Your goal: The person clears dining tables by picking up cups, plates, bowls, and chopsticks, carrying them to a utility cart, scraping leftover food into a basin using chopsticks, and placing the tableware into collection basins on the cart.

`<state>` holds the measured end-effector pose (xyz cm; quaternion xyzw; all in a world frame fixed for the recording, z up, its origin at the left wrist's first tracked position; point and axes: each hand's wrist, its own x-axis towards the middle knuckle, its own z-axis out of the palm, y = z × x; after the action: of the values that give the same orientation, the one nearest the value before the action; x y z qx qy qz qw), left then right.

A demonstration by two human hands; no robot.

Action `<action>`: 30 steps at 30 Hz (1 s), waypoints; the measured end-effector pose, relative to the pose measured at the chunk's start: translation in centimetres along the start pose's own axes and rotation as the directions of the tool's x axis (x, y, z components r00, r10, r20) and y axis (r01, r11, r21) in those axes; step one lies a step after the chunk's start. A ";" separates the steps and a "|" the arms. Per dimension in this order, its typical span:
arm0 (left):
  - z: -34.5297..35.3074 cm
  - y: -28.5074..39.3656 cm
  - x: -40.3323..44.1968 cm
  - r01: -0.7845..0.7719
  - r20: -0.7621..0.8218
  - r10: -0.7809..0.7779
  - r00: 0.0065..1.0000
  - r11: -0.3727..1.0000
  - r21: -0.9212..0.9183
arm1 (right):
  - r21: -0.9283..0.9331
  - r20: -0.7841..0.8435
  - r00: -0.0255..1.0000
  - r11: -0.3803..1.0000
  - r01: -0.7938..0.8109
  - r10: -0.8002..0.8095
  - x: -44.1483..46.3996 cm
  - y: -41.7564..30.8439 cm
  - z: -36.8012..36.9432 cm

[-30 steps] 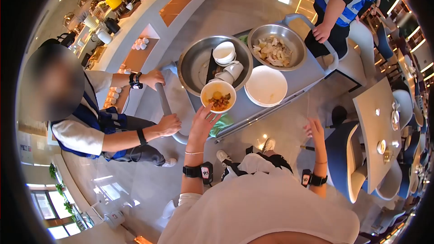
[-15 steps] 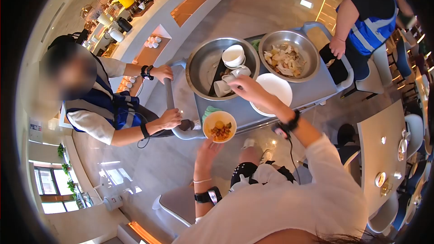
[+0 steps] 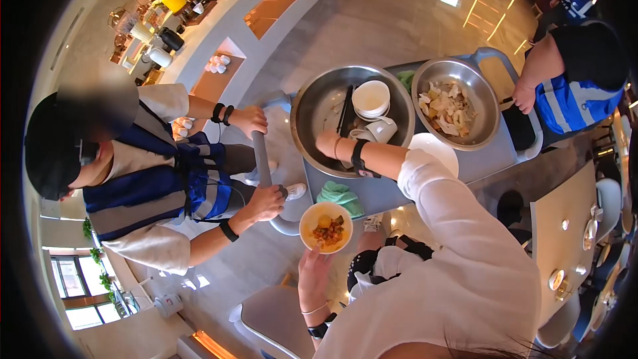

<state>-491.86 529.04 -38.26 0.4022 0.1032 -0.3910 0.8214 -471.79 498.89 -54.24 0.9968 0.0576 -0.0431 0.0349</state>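
My left hand (image 3: 314, 272) grips a white bowl (image 3: 310, 218) from below and at its near side; orange-red diced food and a yellow round piece lie in it. My right hand (image 3: 328, 143) reaches down into a large metal basin (image 3: 315, 110), at its near left part. Its fingers are bent downward and mostly hidden, so I cannot tell whether they hold anything. Stacked white bowls (image 3: 371, 97), white cups (image 3: 380, 131) and a long black item (image 3: 345, 110) are in that basin. My forearm passes over the basin's rim and partly covers a white plate (image 3: 436, 150).
A grey cart (image 3: 480, 171) carries both basins. The second basin (image 3: 490, 90) holds food scraps (image 3: 446, 108). A green cloth (image 3: 340, 197) lies at the cart's near edge. One person (image 3: 199, 179) grips the left handle; another (image 3: 565, 66) stands at the right. A chair (image 3: 282, 316) is near me.
My right hand has moved from the cups leftward and down into the basin. The bowl in my left hand appears slightly lower. The person at the left leans closer to the cart.
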 end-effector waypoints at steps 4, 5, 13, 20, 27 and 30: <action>-1.1 2.5 0.9 0.011 0.011 -0.012 1.000 0.995 0.100 | -0.106 0.244 0.960 0.988 -0.114 0.137 -0.8 -2.9 -1.9; -1.2 3.0 1.1 0.015 0.002 -0.016 1.000 0.992 0.129 | -0.094 0.140 0.979 0.986 -0.136 0.148 -1.6 -3.1 -2.2; -2.0 4.7 3.9 0.110 -0.096 -0.098 0.991 0.986 0.129 | 0.087 -0.068 0.995 0.994 -0.069 0.075 -1.4 -1.2 1.5; -3.9 5.2 5.1 0.180 -0.093 -0.171 0.981 0.979 0.100 | -0.118 0.266 0.960 0.991 -0.055 0.085 -2.2 -2.0 -2.3; -3.4 5.7 5.6 0.139 -0.061 -0.133 0.989 0.985 0.103 | 0.061 0.026 0.999 0.997 0.045 -0.047 -1.9 0.2 -0.7; -4.2 5.7 6.0 0.135 -0.048 -0.131 0.990 0.986 0.100 | 0.094 -0.161 0.985 0.992 0.080 -0.065 -1.6 1.0 -2.2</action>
<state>-483.09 530.89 -40.65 0.4443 0.1262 -0.4412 0.7694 -473.07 497.91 -51.85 0.9948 0.0942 0.0320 -0.0215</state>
